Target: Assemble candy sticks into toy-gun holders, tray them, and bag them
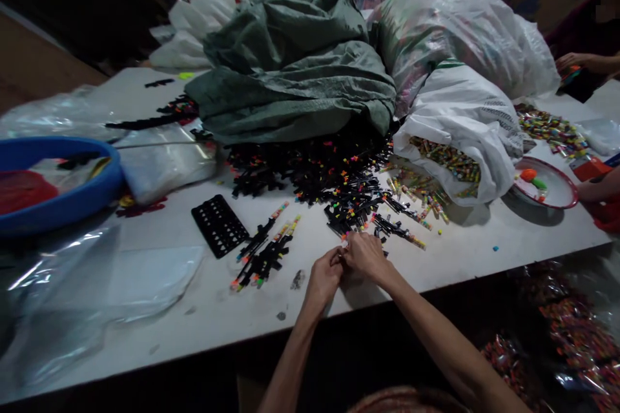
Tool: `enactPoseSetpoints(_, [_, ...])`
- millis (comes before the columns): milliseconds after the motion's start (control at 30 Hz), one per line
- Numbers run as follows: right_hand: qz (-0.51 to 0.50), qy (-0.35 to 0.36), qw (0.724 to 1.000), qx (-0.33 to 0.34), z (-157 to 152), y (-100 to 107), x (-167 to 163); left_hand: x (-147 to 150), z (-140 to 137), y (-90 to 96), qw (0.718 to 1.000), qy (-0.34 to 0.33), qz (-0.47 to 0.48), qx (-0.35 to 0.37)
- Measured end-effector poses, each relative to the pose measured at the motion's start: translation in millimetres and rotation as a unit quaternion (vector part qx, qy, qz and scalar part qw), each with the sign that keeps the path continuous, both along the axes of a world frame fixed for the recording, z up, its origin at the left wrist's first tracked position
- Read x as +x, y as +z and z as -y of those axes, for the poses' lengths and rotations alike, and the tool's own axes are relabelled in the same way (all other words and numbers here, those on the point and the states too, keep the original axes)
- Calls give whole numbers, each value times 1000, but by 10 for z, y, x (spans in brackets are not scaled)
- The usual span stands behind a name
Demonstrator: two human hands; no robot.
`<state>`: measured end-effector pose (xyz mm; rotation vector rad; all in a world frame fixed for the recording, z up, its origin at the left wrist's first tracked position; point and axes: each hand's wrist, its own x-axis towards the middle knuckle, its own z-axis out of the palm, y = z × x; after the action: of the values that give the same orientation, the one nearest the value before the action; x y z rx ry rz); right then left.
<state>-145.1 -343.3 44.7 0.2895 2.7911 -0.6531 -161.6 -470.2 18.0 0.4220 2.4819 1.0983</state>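
At the near edge of the white table, my left hand [324, 276] and my right hand [364, 254] meet with fingers pinched together. What they hold is hidden by the fingers. Right beyond them spreads a pile of small black toy guns [356, 203] with bright orange, pink and yellow bits. Some toy guns near my right hand have clear tubes of coloured candy [414, 242] on them. To the left of my hands lies a small group of toy guns [271, 257], also with candy tubes, beside a black tray with cut-out holes [219, 224].
A green woven sack [295, 71] sits over the pile. A white sack [460, 110] spills candy tubes. At right are a red-rimmed bowl [557, 197] and other people's hands [584, 63]. A blue basin [109, 174] and plastic bags [145, 277] lie left.
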Motion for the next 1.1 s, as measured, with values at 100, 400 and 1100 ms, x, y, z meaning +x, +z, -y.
enactPoseSetpoints(100, [-12, 16, 1000, 17, -19, -21, 3, -89, -26, 27, 998, 19, -59, -6])
enactPoseSetpoints(400, [-132, -123, 927, -328, -477, 2, 49, -1037, -494, 270, 963, 46, -99, -245])
enactPoseSetpoints(1100, [-91, 86, 898, -422, -623, 358, 250, -81, 130, 598, 964, -236, -114, -37])
